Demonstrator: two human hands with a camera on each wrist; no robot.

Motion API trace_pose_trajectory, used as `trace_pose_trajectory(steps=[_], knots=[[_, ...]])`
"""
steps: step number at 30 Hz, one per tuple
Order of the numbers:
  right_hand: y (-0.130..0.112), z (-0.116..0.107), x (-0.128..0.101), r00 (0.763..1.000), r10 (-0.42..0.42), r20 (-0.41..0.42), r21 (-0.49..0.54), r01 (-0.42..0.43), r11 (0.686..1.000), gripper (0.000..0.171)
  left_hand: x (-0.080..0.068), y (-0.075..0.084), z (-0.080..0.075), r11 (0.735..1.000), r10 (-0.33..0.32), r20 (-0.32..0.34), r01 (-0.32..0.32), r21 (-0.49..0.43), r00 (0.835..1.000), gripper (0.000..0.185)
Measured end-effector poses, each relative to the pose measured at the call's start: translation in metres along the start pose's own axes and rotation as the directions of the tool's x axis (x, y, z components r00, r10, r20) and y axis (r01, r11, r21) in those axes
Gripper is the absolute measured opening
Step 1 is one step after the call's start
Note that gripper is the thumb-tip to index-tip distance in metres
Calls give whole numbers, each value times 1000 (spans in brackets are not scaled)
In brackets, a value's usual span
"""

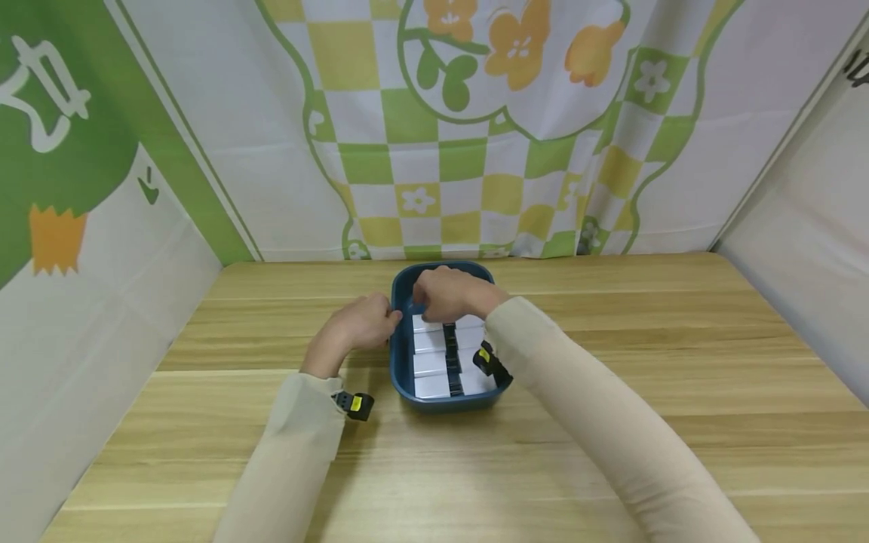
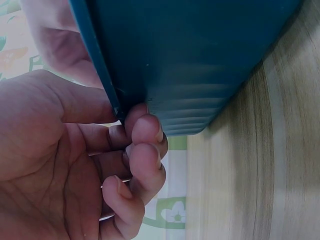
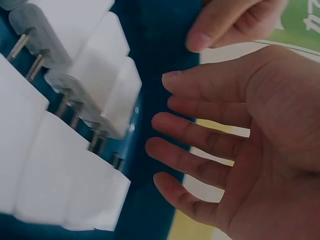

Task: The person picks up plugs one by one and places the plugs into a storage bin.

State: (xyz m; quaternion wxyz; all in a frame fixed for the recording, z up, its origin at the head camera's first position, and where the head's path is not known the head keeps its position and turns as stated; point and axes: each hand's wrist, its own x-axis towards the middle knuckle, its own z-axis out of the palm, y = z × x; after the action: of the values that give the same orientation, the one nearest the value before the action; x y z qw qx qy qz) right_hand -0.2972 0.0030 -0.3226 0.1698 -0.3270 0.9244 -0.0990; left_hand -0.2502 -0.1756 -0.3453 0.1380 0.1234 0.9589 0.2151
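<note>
A dark blue tray (image 1: 400, 377) sits on the wooden table, holding two rows of white plug adapters (image 1: 431, 363) with metal prongs (image 3: 30, 65). My left hand (image 1: 363, 323) grips the tray's left rim: in the left wrist view the thumb lies over the edge and the fingers (image 2: 145, 150) curl against the outer wall (image 2: 200, 60). My right hand (image 1: 448, 294) hovers over the far end of the tray. In the right wrist view its fingers (image 3: 200, 150) are spread and straight, holding nothing, just beside the adapters (image 3: 100, 75).
The wooden table (image 1: 645, 362) stretches out on both sides of the tray. Patterned cloth walls (image 1: 434, 128) enclose the back and both sides. Black and yellow wrist straps (image 1: 353, 405) sit on both beige sleeves.
</note>
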Motion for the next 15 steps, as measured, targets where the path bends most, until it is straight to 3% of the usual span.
trace_pose_trajectory(steps=[15], knots=[[8,-15,-48,992,-81,-98,-45,77,996,38,0,0,0,1000,2,-11,-2,10,1000,42]])
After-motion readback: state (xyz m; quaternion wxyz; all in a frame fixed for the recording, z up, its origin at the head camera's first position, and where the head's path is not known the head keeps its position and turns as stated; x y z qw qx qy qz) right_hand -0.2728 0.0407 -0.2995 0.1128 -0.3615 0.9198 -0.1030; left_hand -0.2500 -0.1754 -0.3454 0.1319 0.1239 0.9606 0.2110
